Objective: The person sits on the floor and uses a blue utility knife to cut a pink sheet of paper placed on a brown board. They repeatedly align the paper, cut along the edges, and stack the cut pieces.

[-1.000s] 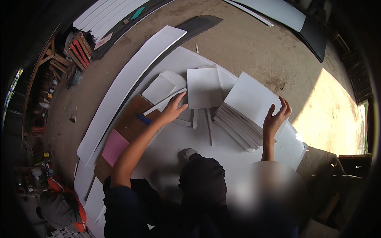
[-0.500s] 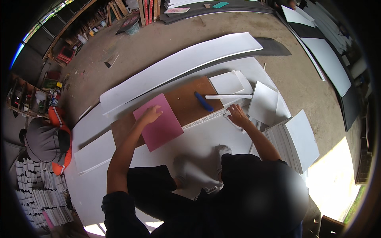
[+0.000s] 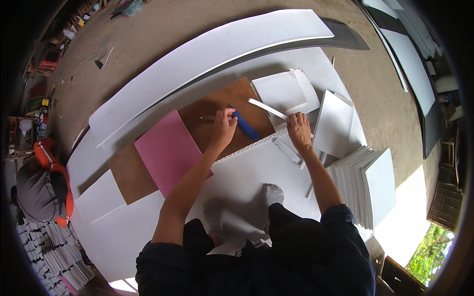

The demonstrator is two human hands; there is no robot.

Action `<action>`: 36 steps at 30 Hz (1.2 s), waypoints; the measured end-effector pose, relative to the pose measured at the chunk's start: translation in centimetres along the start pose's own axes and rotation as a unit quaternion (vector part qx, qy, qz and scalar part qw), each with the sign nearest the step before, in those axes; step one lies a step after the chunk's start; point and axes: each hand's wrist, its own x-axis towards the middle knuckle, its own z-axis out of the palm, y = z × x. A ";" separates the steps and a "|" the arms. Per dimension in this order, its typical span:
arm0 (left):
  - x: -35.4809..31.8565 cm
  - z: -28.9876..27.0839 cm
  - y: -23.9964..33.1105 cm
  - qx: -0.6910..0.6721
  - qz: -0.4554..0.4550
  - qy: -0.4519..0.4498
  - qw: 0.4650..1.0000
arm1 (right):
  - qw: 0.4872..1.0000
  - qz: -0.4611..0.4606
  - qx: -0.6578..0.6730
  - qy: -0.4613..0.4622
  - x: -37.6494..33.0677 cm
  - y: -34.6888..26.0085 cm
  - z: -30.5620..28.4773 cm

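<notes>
My left hand (image 3: 224,126) is closed around a blue-handled knife (image 3: 247,127) that lies on a brown board (image 3: 212,106). My right hand (image 3: 298,129) rests flat on the jagged edge of a large white sheet (image 3: 247,172), and its fingertips touch the end of a narrow white strip (image 3: 266,108). A pink square sheet (image 3: 168,150) lies on the brown board, just left of my left forearm. Both of my socked feet (image 3: 269,195) stand on the white sheet.
A stack of white square panels (image 3: 368,182) sits at my right, with looser squares (image 3: 284,91) beyond the strip. Long white boards (image 3: 197,61) curve across the dirt floor ahead. An orange and grey bag (image 3: 47,185) and stacked white pieces (image 3: 54,254) lie at the left.
My left hand has left the pink sheet and moved right onto the blue knife. My right hand has stayed by the white strip. The view has shifted slightly.
</notes>
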 end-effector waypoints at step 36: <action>-0.1 -10.7 1.0 -0.118 -0.240 0.088 0.960 | 0.875 0.442 0.154 0.121 -5.8 9.0 -4.6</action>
